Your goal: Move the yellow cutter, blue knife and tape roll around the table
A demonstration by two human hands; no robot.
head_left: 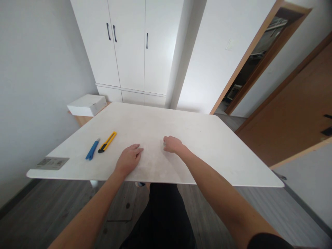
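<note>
My left hand lies on the white tabletop near its front edge, with its fingers stretched out and nothing visible in them. To its right, my right hand is closed in a pinch just over or on the tabletop. A small pale or clear thing shows at its fingertips, too small to name. Left of my left hand lies a yellow utility knife with black parts. Beside that knife is a slim blue tool with a greyish tip and a forked end.
A printed grey label is stuck at the table's front left corner. Behind the table's left side sits a white box on a wooden surface. White cupboards stand beyond the far edge, and a wooden door is at the right.
</note>
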